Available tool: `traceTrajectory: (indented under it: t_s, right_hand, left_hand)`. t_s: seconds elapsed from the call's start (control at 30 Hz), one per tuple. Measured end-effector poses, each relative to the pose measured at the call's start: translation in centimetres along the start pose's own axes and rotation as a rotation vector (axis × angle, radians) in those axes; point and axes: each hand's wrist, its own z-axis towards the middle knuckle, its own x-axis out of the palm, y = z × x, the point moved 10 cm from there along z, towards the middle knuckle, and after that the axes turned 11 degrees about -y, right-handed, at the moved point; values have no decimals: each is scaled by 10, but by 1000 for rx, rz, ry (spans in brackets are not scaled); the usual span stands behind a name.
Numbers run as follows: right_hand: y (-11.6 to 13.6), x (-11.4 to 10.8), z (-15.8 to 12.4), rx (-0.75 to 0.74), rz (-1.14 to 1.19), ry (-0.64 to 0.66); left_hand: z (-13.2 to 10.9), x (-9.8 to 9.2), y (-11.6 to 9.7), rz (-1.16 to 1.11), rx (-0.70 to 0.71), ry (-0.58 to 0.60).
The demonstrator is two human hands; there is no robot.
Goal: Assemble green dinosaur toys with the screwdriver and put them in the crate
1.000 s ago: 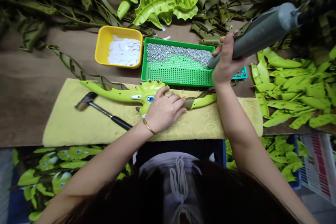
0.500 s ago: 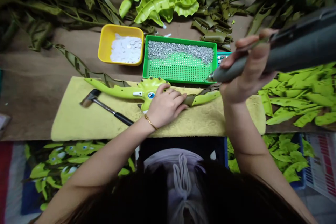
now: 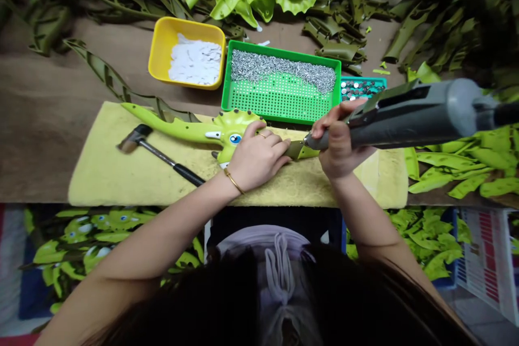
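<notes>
A wooden worktop (image 3: pixel 44 146) is viewed from above, with a yellow felt pad (image 3: pixel 101 178) laid along its near edge. A lime-green plastic toy piece (image 3: pixel 182 134), formed as a horned dinosaur head with a blue eye and a long tapering body, is laid flat on the pad, and an olive-green strip (image 3: pixel 297 150) is seated at its far end. The left hand (image 3: pixel 257 162) is held open and pressed down on the piece, with the fingers spread and not clenched. The right hand (image 3: pixel 338 140) is clenched around a grey power driver (image 3: pixel 409 119), and the tip is positioned at the olive-green strip; contact cannot be confirmed from this view.

A small hammer (image 3: pixel 158 155) with a black grip is laid on the pad beside the left forearm. A yellow tray (image 3: pixel 152 54) of white flakes, a green perforated tray (image 3: pixel 284 48) of silver screws and a teal tray (image 3: pixel 365 80) of small metal studs are placed beyond the pad.

Skidding of the tip is judged the main hazard: the left fingers are near it, and the plastic could be scratched. If downward pressure is eased, the piece may shift on the soft pad. The hammer could be knocked by the left forearm.
</notes>
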Motion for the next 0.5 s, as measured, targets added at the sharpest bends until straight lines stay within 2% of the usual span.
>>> traceTrajectory:
  t_s: [0.07,0.13,0.23,0.3,0.4,0.43,0.5]
  right_hand:
    - [0,9,2,4,-11,75]
    - [1,19,14,21,-32,77]
    - [1,22,47,-57,-54,-145]
    - [-9,21,65,-105,-60,-286]
    - [-40,24,78,-51,-134,-311]
    - [-49,23,79,-34,-158,-306]
    - [-59,19,76,-23,-177,-296]
  left_hand:
    - [1,1,1,-6,-2,5]
    - [2,1,0,-11,3,7]
    - [2,2,-1,12,21,30]
    - [-1,-6,-4,75,63,14]
    - [-18,-35,0,135,66,-130]
    - [-28,-49,7,130,15,-207]
    - [-54,-76,32,103,-185,-361]
